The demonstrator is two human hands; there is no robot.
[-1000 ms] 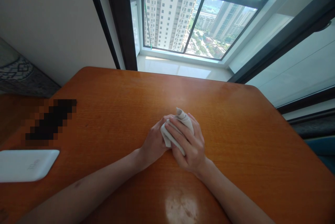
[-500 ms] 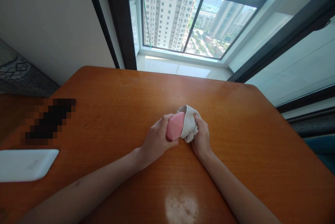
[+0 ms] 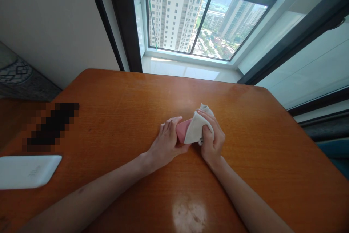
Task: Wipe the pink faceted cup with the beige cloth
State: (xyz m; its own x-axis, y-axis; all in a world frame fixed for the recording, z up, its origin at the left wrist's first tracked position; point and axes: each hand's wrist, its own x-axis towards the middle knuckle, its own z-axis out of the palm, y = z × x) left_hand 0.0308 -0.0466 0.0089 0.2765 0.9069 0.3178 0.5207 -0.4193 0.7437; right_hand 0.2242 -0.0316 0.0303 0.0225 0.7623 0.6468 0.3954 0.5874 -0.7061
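A pink, smooth-sided object (image 3: 182, 131) is held above the middle of the wooden table; its kind does not show. My left hand (image 3: 169, 136) is closed around its left end, thumb and fingers on opposite sides. Over its right part lies a pale grey-white cloth (image 3: 196, 128), which hides that end. My right hand (image 3: 213, 136) grips the cloth, with the fingers over the top and the thumb at the near side, pressing it against the pink object.
On the wooden table (image 3: 131, 105), a white rounded slab (image 3: 27, 172) lies at the left edge. Behind it is a dark pixelated patch (image 3: 51, 127). A window (image 3: 207, 18) and dark frame posts (image 3: 124, 22) stand beyond the far edge.
My right hand has turned over, its fingers now on top of the cloth. The cloth covers more of the pink object. My left hand stays about where it was.
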